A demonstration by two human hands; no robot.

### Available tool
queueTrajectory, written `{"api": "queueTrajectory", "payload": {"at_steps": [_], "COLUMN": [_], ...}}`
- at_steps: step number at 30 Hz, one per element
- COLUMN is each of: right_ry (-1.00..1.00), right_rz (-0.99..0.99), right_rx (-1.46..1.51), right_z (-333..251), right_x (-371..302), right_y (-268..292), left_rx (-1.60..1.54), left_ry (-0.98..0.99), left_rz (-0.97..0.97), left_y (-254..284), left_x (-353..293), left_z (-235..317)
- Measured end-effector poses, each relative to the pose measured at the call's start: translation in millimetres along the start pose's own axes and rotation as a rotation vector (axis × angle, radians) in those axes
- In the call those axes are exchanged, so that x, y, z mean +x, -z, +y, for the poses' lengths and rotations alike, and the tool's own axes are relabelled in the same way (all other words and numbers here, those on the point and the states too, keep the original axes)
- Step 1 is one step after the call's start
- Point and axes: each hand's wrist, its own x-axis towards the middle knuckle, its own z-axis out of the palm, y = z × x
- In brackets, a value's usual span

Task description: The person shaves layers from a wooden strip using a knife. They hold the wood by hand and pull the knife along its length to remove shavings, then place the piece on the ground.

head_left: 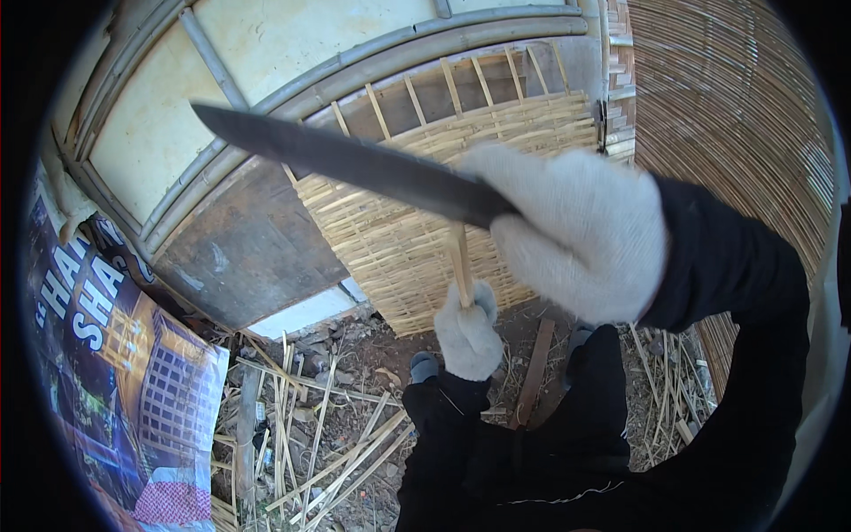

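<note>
In a white glove, my right hand (585, 232) is closed round the handle of a large knife (346, 165). Its long dark blade points to the upper left and crosses in front of the wall. Lower down, my gloved left hand (468, 339) grips a bamboo strip (460, 264) that stands upright out of the fist. The strip's top end lies close below the knife hand in the picture. Behind both hands is a woven bamboo panel (355, 222), with bare upright slats along its upper edge. The knife handle is hidden inside the right glove.
Split bamboo strips (346, 470) lie scattered on the dirt floor, with more in a pile (667, 399) at the right. A printed banner (115, 381) hangs at the left. A bamboo screen (709, 97) stands at the right. A wooden plank (534, 372) lies between my feet.
</note>
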Motion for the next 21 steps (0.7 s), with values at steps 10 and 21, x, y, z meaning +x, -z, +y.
{"api": "queueTrajectory", "payload": {"at_steps": [10,21], "right_ry": [-0.082,-0.112], "right_rz": [0.0,0.001], "right_rx": [-0.103,-0.264], "right_z": [40.0,58.0], "right_x": [24.7,38.1], "right_y": [-15.7,-26.4], "left_rx": [-0.073,-0.097], "left_ry": [0.174,0.276], "left_rz": [-0.005,-0.104], "left_y": [-7.5,-5.0], "left_x": [9.3,4.1], "left_z": [-30.2,-79.3]}}
